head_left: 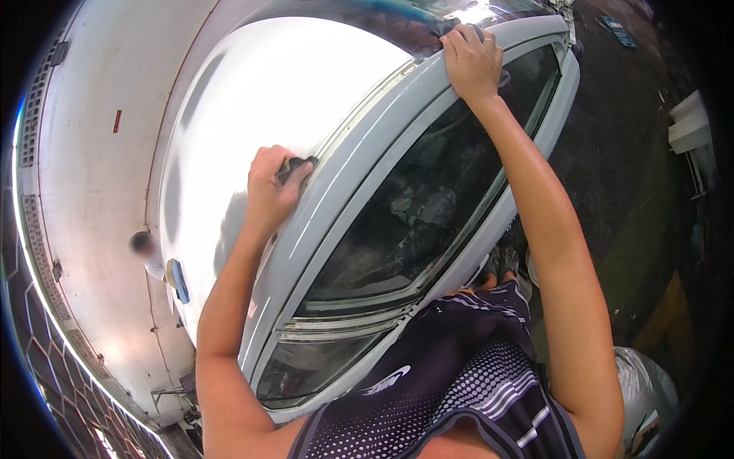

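Observation:
A car fills the middle, with a white roof point(298, 84) and a dull grey roof rail point(367, 130) above dark side windows point(413, 199). My left hand point(271, 187) is closed on a small dark folded pad point(294, 170), pressed where the white roof meets the grey rail. Farther forward, my right hand point(472, 65) curls over the rail near the windscreen's upper corner. Something dark shows by its fingers, but I cannot make out what it is.
Across the roof, another person point(151, 256) has a hand by a blue flat block point(180, 281) at the roof edge. A pale wall point(99, 168) stands behind. Dark floor point(604, 176) lies to the right, with a silvery plastic bag point(642, 386) at the lower right.

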Demonstrator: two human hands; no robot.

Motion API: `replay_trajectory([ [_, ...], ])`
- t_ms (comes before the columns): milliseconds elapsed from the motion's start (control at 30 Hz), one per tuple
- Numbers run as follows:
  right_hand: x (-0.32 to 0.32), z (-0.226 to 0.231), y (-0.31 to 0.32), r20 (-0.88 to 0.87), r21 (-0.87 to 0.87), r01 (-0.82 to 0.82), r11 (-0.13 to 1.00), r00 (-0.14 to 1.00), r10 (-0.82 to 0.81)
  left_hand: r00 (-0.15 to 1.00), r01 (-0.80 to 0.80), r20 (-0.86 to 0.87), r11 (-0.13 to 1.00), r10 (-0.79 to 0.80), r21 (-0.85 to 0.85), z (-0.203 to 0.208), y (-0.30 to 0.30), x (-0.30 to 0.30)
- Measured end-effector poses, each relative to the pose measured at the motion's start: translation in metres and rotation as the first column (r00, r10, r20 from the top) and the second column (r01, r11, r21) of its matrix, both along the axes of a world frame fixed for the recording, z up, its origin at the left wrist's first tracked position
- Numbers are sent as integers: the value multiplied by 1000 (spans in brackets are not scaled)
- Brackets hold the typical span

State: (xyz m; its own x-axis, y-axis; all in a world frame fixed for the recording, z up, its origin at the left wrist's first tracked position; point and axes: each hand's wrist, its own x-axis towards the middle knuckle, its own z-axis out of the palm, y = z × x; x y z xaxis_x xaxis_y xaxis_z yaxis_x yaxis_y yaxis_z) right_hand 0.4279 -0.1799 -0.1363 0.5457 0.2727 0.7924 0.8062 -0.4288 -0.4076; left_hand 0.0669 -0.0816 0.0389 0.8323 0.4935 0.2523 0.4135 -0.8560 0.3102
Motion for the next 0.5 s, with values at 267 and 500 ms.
replay_trajectory([
  [267, 1, -2, 4, 0, 35, 39, 999, 999, -39, 999, 16, 51, 984, -8, -177, -21, 11, 100],
  [500, -8, 7, 4, 19, 52, 26, 998, 999, -27, 989, 148, 44, 982, -143, -121, -48, 28, 203],
])
